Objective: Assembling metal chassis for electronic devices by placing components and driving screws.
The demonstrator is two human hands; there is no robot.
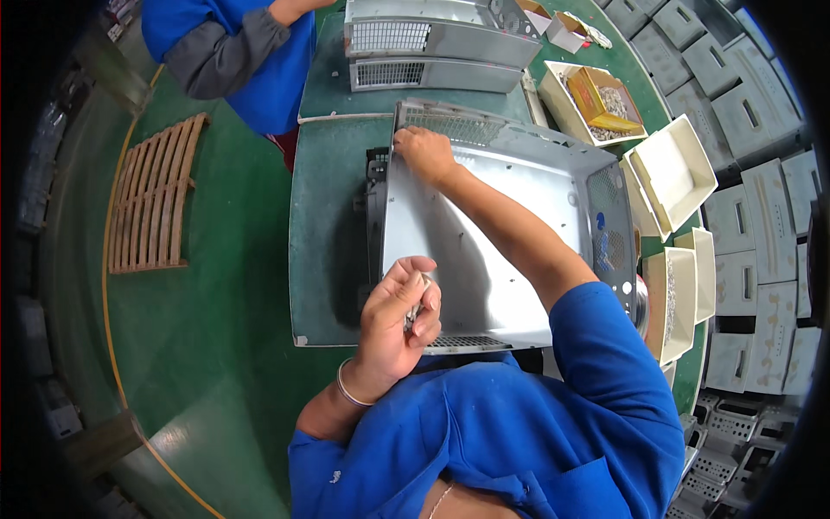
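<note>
On top of the green table (333,156) sits a big silver metal case (480,298), open at the top, and I have both hands at it. It lies right in front of the person, with its near side close to the blue shirt (510,424). The left hand (391,320) is over the near left part of the case. Its fingers are curled in, and I see some small grey bits (414,315) held in them, too little for me to name. The right hand (426,157) reaches across the case to its far left corner. Its fingers bend down at the edge there. I cannot tell if they pinch a thing or only touch the metal. The bare right arm (519,229) passes over the shiny bottom of the case. The case's walls have patches of tiny holes. Along the left side of the case is a black part (375,208). Past the far side, I see two more metal cases (475,41), one on top of the other, and a co-worker (268,95) in blue with a grey sleeve (225,56). To the right are cream bins (673,169), and one has a yellow box (590,95) in it. Off to the left, a wooden pallet (182,186) lies on the green floor (233,381).
</note>
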